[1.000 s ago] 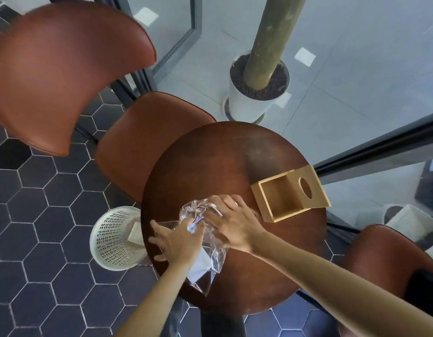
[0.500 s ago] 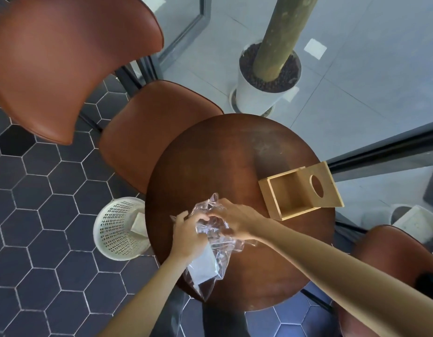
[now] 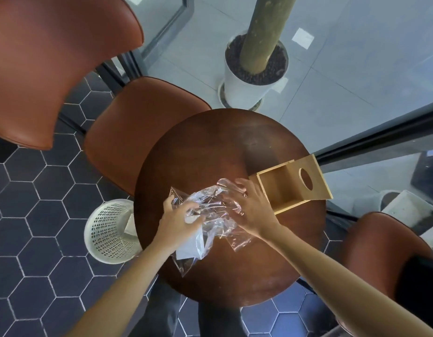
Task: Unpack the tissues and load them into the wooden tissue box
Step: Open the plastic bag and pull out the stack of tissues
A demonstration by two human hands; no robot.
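Note:
A crumpled clear plastic wrapper [image 3: 210, 210] lies on the round dark wooden table [image 3: 210, 147]. White tissues [image 3: 188, 249] show through its lower end, near the table's front-left edge. My left hand [image 3: 176, 222] grips the wrapper's left side. My right hand [image 3: 251, 210] holds its right side, fingers spread over the plastic. The wooden tissue box [image 3: 290, 183] lies on its side just right of my right hand, its open bottom facing me and its round-holed top [image 3: 305, 178] facing right. It holds nothing.
A white perforated waste basket [image 3: 111, 232] stands on the floor left of the table with some paper inside. Brown chairs stand at the left [image 3: 142, 127], upper left [image 3: 52, 57] and right [image 3: 385, 251]. A white planter with a trunk [image 3: 254, 76] stands beyond the table.
My hands have moved apart, spreading the wrapper wider across the table. My right hand has shifted right, closer to the wooden box.

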